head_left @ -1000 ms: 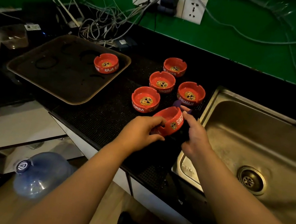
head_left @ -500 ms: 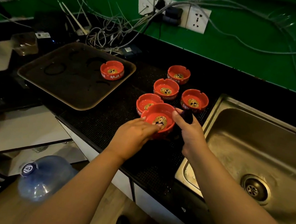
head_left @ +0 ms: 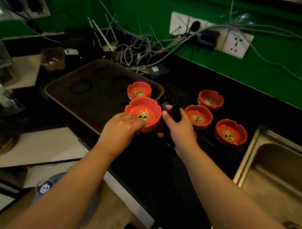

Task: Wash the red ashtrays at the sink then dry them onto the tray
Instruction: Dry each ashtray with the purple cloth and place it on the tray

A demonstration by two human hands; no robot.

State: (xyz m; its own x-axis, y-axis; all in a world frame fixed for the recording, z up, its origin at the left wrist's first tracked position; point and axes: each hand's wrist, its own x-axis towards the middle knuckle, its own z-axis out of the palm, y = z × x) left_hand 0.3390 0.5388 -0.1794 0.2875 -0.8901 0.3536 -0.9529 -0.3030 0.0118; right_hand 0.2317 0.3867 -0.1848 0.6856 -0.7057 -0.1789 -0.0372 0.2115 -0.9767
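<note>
Green wall and black counter framed the scene, with the brown tray [head_left: 81, 101] as the landmark at counter level. At the tray's near right corner the left hand [head_left: 118, 131] gripped a red ashtray [head_left: 143, 113], fingers curled over its near rim, the bowl upright with the gold emblem facing up. Whether that ashtray touched the tray or hung just above its edge could not be told. Just right of it the right hand [head_left: 180, 128] was closed around a dark purple cloth [head_left: 172, 110], thumb stretched toward the held ashtray's rim and the cloth bunched between fingers and palm.

On the tray, beyond the held piece, sat a second ashtray [head_left: 139, 91] near the far right corner. Right of the tray, on the black perforated mat [head_left: 177, 170], stood three more: a middle ashtray [head_left: 198, 117] nearest the right hand, a far ashtray [head_left: 210, 100] behind it, and an ashtray nearest the sink [head_left: 230, 133]. Further right of the tray lay the steel sink [head_left: 279, 174]. Behind the tray a tangle of grey cables [head_left: 136, 52] ran up to a white socket strip [head_left: 234, 42] on the wall.
</note>
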